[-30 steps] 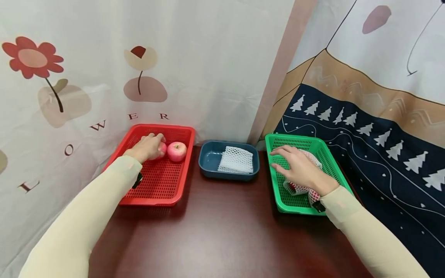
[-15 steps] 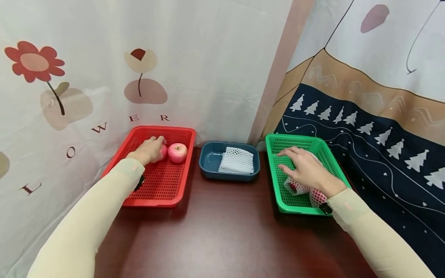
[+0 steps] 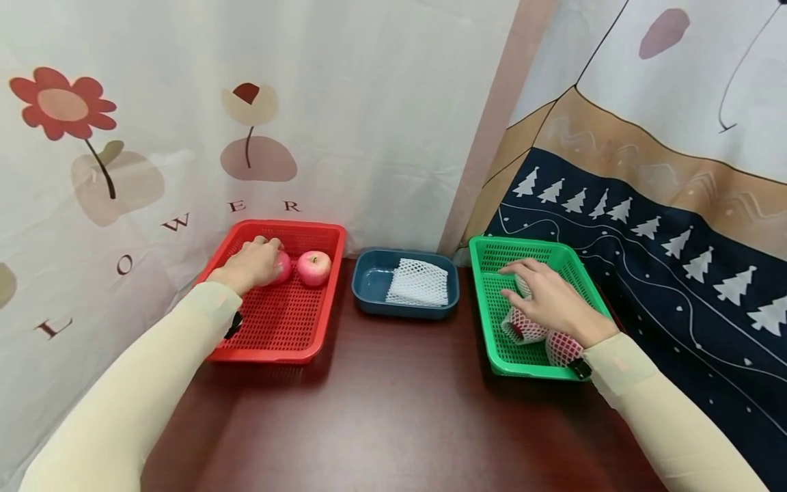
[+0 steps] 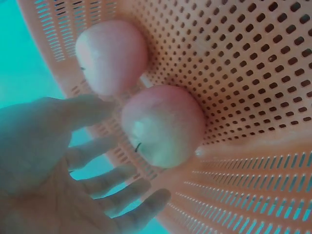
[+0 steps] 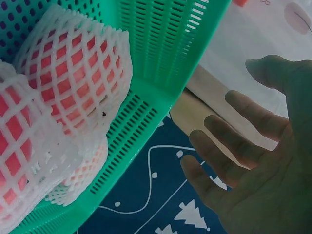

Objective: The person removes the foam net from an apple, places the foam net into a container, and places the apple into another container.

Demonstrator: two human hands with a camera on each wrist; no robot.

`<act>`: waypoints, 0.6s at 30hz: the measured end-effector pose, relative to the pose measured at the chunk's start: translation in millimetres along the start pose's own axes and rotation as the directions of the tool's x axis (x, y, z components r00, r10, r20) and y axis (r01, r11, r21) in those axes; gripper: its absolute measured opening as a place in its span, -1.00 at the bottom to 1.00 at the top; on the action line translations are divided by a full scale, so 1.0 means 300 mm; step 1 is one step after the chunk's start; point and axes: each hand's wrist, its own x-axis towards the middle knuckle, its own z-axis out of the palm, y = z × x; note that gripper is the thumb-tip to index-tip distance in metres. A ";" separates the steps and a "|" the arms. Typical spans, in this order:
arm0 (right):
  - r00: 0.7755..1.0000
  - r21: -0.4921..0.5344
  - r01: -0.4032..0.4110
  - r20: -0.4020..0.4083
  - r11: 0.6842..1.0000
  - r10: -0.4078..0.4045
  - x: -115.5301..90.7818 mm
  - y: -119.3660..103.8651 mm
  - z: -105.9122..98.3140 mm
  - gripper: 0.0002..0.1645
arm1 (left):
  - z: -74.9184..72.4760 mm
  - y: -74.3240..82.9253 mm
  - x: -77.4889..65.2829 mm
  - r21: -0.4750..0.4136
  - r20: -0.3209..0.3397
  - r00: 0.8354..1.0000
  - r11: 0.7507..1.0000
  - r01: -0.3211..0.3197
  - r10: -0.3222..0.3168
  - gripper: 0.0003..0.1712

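Two pink apples lie side by side in the red basket (image 3: 270,348) on the left. My left hand (image 3: 249,265) is over that basket, beside the nearer-left apple (image 3: 282,268), and partly hides it. The other apple (image 3: 313,268) is fully in view. In the left wrist view my fingers are spread and loosely bent next to the apple (image 4: 163,126), gripping nothing. My right hand (image 3: 550,297) hovers over the green basket (image 3: 510,364) with relaxed fingers and holds nothing. Below it lie several apples in white foam nets, such as the netted apple (image 5: 73,78); the hand covers part of them.
Between the baskets stands a blue-grey tray (image 3: 371,281) with white foam fruit nets (image 3: 418,283) in it. All three containers rest on a dark brown table (image 3: 381,403). Directly behind them hangs a printed curtain (image 3: 381,137).
My left hand has drawn slightly left, so more of the apple beside it shows. My right hand has shifted a little right, uncovering more of the netted apples.
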 end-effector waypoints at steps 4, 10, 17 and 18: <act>1.000 0.011 -0.006 0.003 1.000 0.006 -0.005 0.014 -0.005 -0.43 | -0.021 0.001 -0.024 -0.029 -0.026 0.999 0.999 0.022 -0.022 -0.32; 1.000 0.026 -0.012 0.009 1.000 0.012 -0.015 0.041 -0.028 -0.41 | -0.050 0.010 -0.057 -0.052 -0.074 0.997 0.998 0.027 -0.031 -0.31; 0.999 0.046 -0.004 0.036 0.999 0.002 -0.016 0.077 -0.045 -0.40 | -0.067 0.046 -0.110 -0.063 -0.116 0.993 0.998 0.000 -0.008 -0.31; 0.999 0.049 -0.003 0.043 0.999 0.000 -0.015 0.082 -0.047 -0.40 | -0.068 0.053 -0.118 -0.063 -0.122 0.993 0.998 -0.004 -0.004 -0.31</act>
